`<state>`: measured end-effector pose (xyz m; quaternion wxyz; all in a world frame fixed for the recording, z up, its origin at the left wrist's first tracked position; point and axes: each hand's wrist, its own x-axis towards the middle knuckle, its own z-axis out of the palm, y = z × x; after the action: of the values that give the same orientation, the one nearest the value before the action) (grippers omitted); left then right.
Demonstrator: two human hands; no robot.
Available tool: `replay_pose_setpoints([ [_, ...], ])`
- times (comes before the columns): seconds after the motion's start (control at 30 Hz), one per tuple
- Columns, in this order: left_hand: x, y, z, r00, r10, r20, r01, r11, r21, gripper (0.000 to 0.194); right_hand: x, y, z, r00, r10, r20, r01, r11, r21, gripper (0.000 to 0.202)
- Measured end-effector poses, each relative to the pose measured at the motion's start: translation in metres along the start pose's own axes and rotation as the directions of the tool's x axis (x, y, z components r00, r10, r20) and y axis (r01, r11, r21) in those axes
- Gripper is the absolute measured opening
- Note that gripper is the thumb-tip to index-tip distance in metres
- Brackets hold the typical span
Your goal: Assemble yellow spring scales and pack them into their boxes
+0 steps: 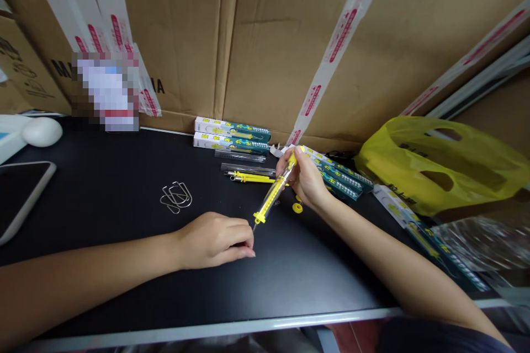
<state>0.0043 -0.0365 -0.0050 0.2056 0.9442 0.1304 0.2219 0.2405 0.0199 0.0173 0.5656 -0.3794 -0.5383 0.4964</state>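
A clear tubular spring scale [271, 198] with yellow ends and a yellow inner strip slants over the black table. Its upper yellow end is gripped by my right hand [305, 179], fingers closed round it. My left hand [219, 240] is closed in a pinch at the lower end, on the thin metal hook rod [255, 226]; the hook itself is hidden by the fingers. Behind lie yellow spring scale inner parts [250, 177] and clear tubes [240, 157]. A small yellow ring-shaped cap [297, 208] rests below my right hand. Several loose wire hooks [176, 197] lie left of centre.
Printed spring scale boxes [232, 143] lie at the back, with more boxes [342, 176] behind my right wrist and another box [430, 237] at right. A yellow plastic bag [439, 160] stands nearby. Large cardboard cartons [273, 38] wall the back. A phone-like device [25, 193] lies left.
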Motion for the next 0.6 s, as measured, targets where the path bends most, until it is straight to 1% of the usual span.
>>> replay_pose_setpoints([
  [0.17,-0.001,0.003,0.0,0.999,0.034,0.0,-0.034,0.999,-0.018,0.023,0.006,-0.001,-0.007,0.999,0.017,-0.046,-0.019,0.999,-0.04,0.039],
  [0.3,-0.002,0.004,0.002,0.996,0.069,-0.052,-0.072,0.996,-0.046,0.029,0.013,-0.002,-0.016,0.996,0.022,-0.082,-0.025,0.999,-0.044,0.041],
  [0.47,-0.002,0.004,0.003,0.991,0.066,-0.114,-0.074,0.994,-0.074,0.033,0.02,-0.006,-0.025,0.989,-0.018,-0.144,0.014,0.999,-0.029,0.039],
  [0.53,-0.002,0.004,0.003,0.991,0.065,-0.117,-0.074,0.995,-0.068,0.033,0.019,-0.007,-0.023,0.991,-0.02,-0.136,0.017,1.0,-0.02,0.039],
  [0.6,-0.002,0.005,0.003,0.991,0.065,-0.119,-0.072,0.996,-0.051,0.033,0.015,-0.008,-0.017,0.995,-0.01,-0.098,0.009,1.0,-0.013,0.039],
])
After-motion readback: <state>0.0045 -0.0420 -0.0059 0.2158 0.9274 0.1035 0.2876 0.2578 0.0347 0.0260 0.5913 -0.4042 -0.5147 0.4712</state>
